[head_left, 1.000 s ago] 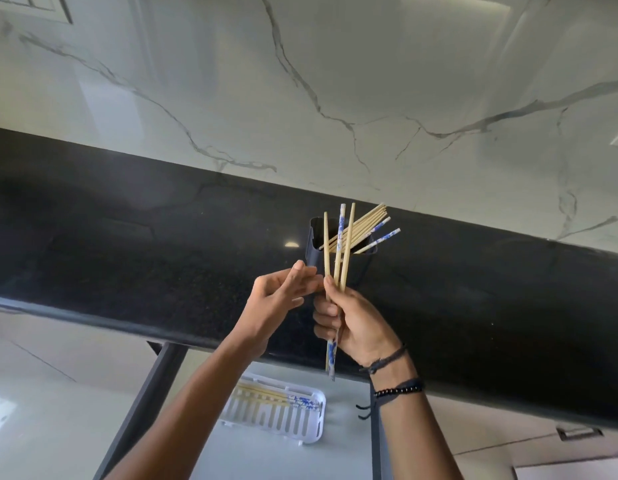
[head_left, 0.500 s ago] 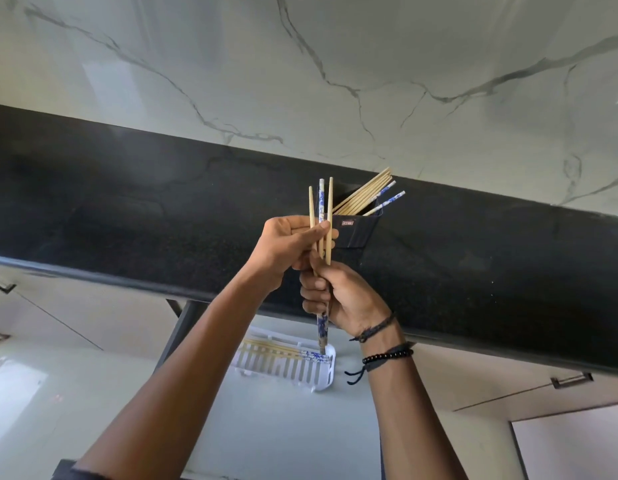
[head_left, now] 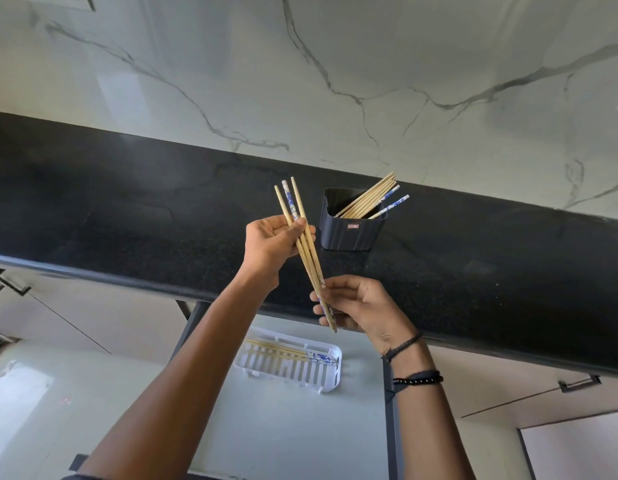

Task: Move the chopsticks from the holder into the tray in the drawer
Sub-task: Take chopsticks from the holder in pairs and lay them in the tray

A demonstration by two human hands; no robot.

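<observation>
A dark holder (head_left: 349,230) stands on the black counter, with several wooden and blue-patterned chopsticks (head_left: 370,202) leaning inside it. To its left, three chopsticks (head_left: 309,258) are held in the air over the counter edge. My left hand (head_left: 271,242) grips them near their upper ends, and my right hand (head_left: 359,304) pinches their lower tips. Below, a white slotted tray (head_left: 332,377) lies in the open drawer with a few chopsticks (head_left: 287,352) along its far side.
The black counter (head_left: 127,220) runs across the view under a marble wall. The open drawer (head_left: 293,431) has dark side rails. Cabinet fronts with dark handles (head_left: 579,383) flank it on both sides.
The bundle of three chopsticks has moved left, away from the holder, and tilted. My left hand has closed around its upper part, while my right hand has slid down to the tips.
</observation>
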